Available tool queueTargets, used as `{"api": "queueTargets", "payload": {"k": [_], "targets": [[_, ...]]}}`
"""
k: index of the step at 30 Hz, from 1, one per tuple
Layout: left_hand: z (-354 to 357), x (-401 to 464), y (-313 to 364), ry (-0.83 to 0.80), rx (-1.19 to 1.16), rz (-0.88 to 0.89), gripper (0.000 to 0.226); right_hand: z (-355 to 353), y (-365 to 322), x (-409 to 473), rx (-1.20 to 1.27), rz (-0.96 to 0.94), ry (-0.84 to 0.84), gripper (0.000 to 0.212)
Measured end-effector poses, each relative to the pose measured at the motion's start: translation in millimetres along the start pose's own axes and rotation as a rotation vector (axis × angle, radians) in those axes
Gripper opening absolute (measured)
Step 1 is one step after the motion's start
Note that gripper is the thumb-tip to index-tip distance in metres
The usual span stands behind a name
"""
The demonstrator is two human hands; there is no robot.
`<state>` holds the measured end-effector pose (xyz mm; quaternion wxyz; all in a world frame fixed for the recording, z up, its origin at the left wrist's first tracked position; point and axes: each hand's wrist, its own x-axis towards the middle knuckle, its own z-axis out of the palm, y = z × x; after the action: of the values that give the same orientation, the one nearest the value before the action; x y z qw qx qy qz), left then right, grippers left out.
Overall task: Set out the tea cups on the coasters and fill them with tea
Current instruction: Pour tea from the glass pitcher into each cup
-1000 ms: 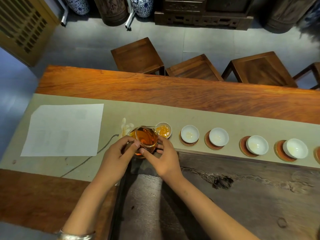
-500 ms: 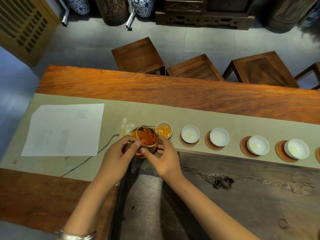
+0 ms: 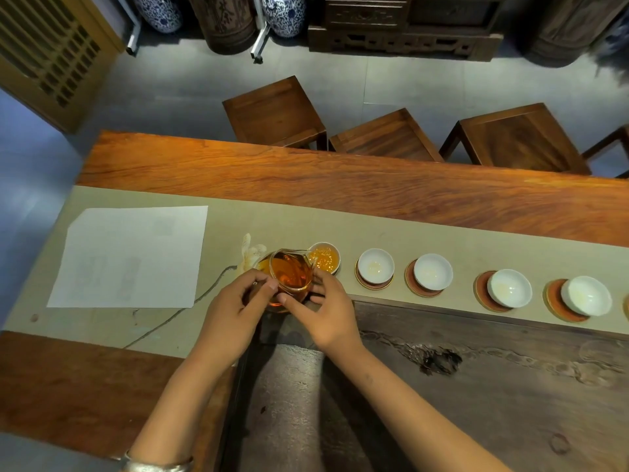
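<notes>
Now both hands [image 3: 238, 310] tilt pitcher [image 3: 292, 274] spout cupward [image 3: 324, 257].

Likely a tea house: long wooden table [image 3: 340, 185], stools [image 3: 272, 114], porcelain jars [image 3: 284, 13].

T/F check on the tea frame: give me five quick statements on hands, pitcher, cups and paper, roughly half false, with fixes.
1. Both hands hold the glass pitcher. True: left hand and right hand grip it.
2. The cup nearest the pitcher holds tea. True.
3. The four white cups further right are full. False: they look empty, for example this one.
4. The paper sheet lies right of the cups. False: it lies left.
5. Each white cup sits on a coaster. True.
</notes>
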<state>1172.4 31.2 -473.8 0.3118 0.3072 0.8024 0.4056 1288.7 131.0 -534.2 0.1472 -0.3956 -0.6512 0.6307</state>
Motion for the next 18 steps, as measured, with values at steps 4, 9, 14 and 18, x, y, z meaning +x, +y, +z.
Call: {"api": "queueTargets", "payload": {"k": [4,9,14,18], "targets": [[2,-5,-1,0.002,-0.007,0.007,0.023,-3,-3,-3,-0.014,-0.007,-0.02,0.058],[4,-14,-2,-0.024,-0.047,-0.006,0.02,-12,-11,-6,-0.043,-0.017,-0.058,0.069],[9,-18,7,-0.006,-0.056,0.004,0.02,-27,-19,-10,-0.077,-0.026,-0.082,0.079],[17,-19,19,-0.011,-0.065,0.031,0.02,-41,-24,-15,-0.055,-0.038,-0.063,0.076]]}}
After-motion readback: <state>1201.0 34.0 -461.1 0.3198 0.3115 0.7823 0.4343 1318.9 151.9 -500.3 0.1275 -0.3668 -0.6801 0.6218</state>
